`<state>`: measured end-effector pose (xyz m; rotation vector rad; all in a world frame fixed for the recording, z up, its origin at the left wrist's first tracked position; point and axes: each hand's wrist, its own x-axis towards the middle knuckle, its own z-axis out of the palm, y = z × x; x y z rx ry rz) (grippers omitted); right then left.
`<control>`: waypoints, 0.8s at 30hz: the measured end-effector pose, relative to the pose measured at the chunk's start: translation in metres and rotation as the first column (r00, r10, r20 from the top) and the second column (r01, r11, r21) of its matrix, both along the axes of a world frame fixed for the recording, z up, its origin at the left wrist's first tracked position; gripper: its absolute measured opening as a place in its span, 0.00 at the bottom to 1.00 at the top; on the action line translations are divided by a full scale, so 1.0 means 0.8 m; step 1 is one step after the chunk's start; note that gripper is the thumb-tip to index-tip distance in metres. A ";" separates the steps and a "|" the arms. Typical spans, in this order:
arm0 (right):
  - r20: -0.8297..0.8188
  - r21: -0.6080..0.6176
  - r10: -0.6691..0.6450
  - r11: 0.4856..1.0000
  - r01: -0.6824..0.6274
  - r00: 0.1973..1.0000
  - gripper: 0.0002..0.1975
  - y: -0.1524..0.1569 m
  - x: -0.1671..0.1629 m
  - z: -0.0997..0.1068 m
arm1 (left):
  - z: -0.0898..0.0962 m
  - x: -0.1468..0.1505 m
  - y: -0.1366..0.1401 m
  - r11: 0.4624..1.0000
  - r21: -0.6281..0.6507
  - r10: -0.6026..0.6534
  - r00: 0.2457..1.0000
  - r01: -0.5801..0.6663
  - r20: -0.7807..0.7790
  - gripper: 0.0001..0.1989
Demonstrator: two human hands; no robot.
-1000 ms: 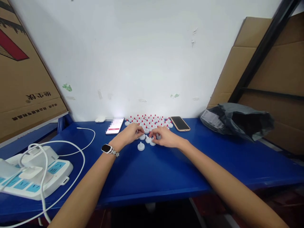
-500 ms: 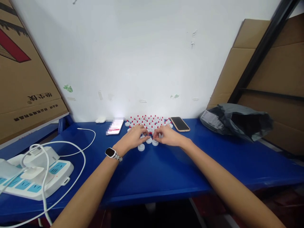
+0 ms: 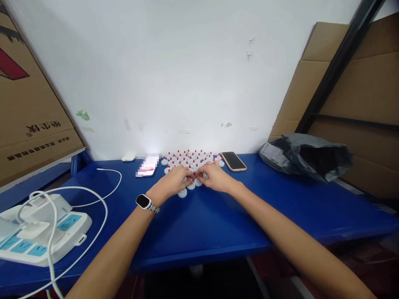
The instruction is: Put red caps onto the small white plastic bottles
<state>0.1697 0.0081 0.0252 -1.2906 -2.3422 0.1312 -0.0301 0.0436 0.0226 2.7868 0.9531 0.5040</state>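
A cluster of small white round caps with red tips (image 3: 187,160) covers the blue table (image 3: 202,224) near the wall. At the cluster's front edge, my left hand (image 3: 177,181) has its fingers curled together, with a watch on that wrist. Facing it, my right hand (image 3: 215,176) is pinched, its fingertips almost meeting the left ones over the front caps. What the fingertips hold is too small and hidden to make out. Just below them lie a white cap (image 3: 182,193) and another white cap (image 3: 191,186), with no red tip visible on either.
A lit phone (image 3: 148,166) and a white earbud case (image 3: 128,156) lie left of the caps, a dark-screened phone (image 3: 233,161) to the right. Further right rests a grey plastic bag (image 3: 280,155). A power strip (image 3: 46,253) with white cables fills the left. Cardboard (image 3: 34,104) leans there.
My hands have drawn closer together, their fingertips now nearly meeting above the front caps. The whole view has shifted slightly; the phones and bag lie as before.
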 end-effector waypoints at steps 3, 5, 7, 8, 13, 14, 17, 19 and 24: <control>-0.024 0.021 -0.010 1.000 0.011 1.000 0.11 0.001 0.000 -0.002 | 0.005 -0.007 -0.002 0.999 0.009 0.045 0.997 -0.045 0.055 0.10; -0.036 0.033 -0.030 0.999 0.032 0.999 0.11 0.001 0.005 0.001 | 0.014 -0.016 -0.008 0.996 -0.022 0.089 0.991 -0.087 0.096 0.13; -0.042 0.053 -0.080 0.995 0.082 0.996 0.11 0.002 0.012 0.006 | 0.023 -0.026 -0.015 0.983 -0.133 0.134 0.988 -0.123 0.082 0.16; -0.039 0.061 -0.109 0.992 0.111 0.993 0.10 0.003 0.016 0.007 | 0.027 -0.030 -0.019 0.970 -0.210 0.141 0.989 -0.127 0.051 0.17; -0.002 -0.001 -0.186 0.983 0.186 0.983 0.09 0.010 0.025 0.005 | 0.022 -0.031 -0.020 0.895 -0.432 0.108 0.994 -0.113 -0.037 0.09; -0.003 -0.006 -0.198 0.980 0.198 0.980 0.10 0.011 0.024 0.003 | 0.019 -0.028 -0.017 0.897 -0.430 0.106 0.994 -0.106 -0.022 0.07; -0.019 0.031 -0.262 0.964 0.263 0.965 0.13 0.016 0.014 -0.004 | 0.008 -0.019 -0.008 0.931 -0.351 0.120 0.992 -0.096 0.048 0.07; -0.018 0.063 -0.316 0.947 0.316 0.949 0.13 0.019 0.007 -0.009 | 0.005 -0.017 -0.005 0.952 -0.290 0.129 0.988 -0.100 0.082 0.09; -0.033 0.044 -0.369 0.928 0.370 0.929 0.08 0.027 0.001 -0.014 | 0.016 -0.022 -0.011 0.976 -0.179 0.144 0.983 -0.122 0.115 0.15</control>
